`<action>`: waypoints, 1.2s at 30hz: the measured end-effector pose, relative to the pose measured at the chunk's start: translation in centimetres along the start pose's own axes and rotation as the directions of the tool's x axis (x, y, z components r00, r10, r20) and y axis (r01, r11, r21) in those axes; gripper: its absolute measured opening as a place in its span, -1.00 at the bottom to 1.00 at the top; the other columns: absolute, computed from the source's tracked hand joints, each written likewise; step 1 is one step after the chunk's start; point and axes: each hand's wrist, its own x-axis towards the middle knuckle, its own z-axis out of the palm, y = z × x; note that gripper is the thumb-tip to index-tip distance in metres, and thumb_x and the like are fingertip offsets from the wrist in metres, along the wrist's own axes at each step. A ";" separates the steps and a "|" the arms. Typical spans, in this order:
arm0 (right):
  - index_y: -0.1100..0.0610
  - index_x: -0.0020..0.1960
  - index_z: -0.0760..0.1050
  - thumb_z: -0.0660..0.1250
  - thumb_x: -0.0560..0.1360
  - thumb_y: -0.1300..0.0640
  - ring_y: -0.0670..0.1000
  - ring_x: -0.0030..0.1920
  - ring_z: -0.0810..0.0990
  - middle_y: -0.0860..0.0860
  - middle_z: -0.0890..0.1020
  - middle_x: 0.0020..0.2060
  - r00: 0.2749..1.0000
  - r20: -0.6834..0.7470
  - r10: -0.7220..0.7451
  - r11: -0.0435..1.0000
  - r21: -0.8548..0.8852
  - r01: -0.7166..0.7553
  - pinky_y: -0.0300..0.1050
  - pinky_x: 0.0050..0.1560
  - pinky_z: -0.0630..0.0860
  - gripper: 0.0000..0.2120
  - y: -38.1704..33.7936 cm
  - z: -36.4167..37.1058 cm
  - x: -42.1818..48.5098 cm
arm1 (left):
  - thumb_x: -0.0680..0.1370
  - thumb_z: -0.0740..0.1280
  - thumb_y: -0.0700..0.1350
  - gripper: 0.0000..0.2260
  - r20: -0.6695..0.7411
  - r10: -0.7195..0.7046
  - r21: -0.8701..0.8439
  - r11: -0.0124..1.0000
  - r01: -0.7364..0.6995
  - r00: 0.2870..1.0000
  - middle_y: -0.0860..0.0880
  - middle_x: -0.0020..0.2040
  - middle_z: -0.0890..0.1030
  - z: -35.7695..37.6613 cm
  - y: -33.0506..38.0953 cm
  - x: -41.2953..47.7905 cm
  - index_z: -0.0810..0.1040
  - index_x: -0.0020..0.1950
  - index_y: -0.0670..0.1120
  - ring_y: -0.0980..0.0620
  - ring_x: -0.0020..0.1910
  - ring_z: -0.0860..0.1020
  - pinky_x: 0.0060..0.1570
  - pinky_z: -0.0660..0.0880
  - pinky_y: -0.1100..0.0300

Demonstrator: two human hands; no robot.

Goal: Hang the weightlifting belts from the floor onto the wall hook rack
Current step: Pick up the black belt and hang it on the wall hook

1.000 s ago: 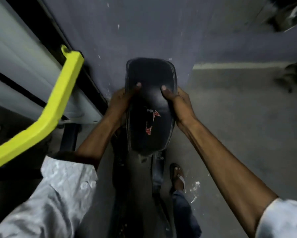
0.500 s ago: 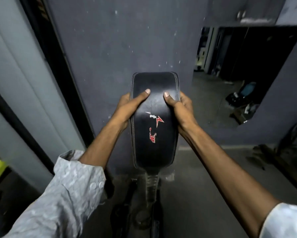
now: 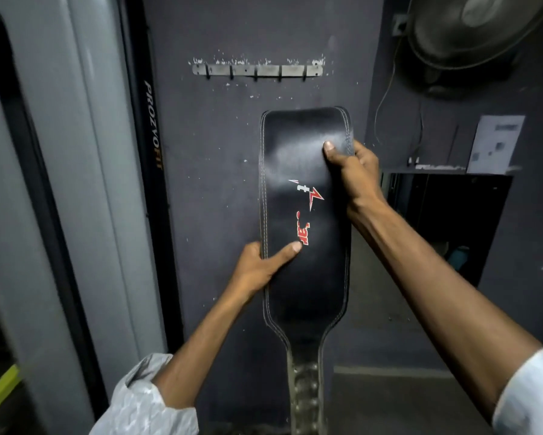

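I hold a black leather weightlifting belt (image 3: 306, 277) with white stitching and a red logo upright in front of a dark wall. My right hand (image 3: 353, 171) grips its upper right edge, thumb on the face. My left hand (image 3: 260, 268) grips the left edge lower down, thumb across the front. The belt's narrow strap with holes hangs down at the bottom. A metal wall hook rack (image 3: 257, 71) with several bare hooks is fixed to the wall above the belt's top, a short gap away.
A grey machine frame with a black upright marked PROZVOFIT (image 3: 152, 127) stands at left. A wall fan (image 3: 480, 29) with its cable hangs at upper right, above a paper notice (image 3: 496, 144) and a dark opening (image 3: 446, 221).
The view has tilted up from the floor to the wall, bringing the hook rack into sight. The belt has risen, and my left hand has slid down its left edge.
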 end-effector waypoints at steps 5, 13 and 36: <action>0.18 0.00 0.64 0.40 0.55 0.25 -0.01 -0.18 0.66 0.04 0.70 -0.18 0.997 -0.010 -0.077 0.997 0.030 0.077 -0.15 -0.12 0.61 -0.94 -4.8 1.8 1.3 | 0.45 0.57 -0.04 -0.87 0.159 -0.074 0.211 0.977 0.040 0.984 0.10 -0.11 0.75 -1.6 -5.5 -5.3 0.72 -0.08 -0.05 0.19 -0.12 0.67 -0.09 0.59 0.19; 0.17 -0.03 0.62 0.40 0.56 0.24 0.00 -0.20 0.67 0.04 0.71 -0.20 0.994 -0.006 -0.108 0.991 0.083 0.108 -0.11 -0.13 0.62 -0.96 -7.5 3.2 1.5 | 0.26 0.52 0.40 -0.33 0.290 0.034 0.262 0.958 -0.114 0.956 0.03 0.10 0.70 -8.9 0.6 -4.2 0.63 0.16 -0.04 0.13 0.06 0.62 0.10 0.57 0.22; 0.16 0.30 0.53 0.58 0.36 0.32 0.02 0.16 0.71 0.01 0.73 0.14 0.947 0.312 0.079 0.983 -0.184 -0.021 -0.17 0.15 0.62 -0.46 4.4 -2.7 -13.6 | 0.44 0.55 -0.11 -0.69 -0.089 0.323 -0.134 0.933 -0.333 0.942 -0.25 -0.04 0.63 -3.4 20.4 7.4 0.59 0.08 -0.23 -0.13 -0.09 0.62 -0.01 0.59 -0.03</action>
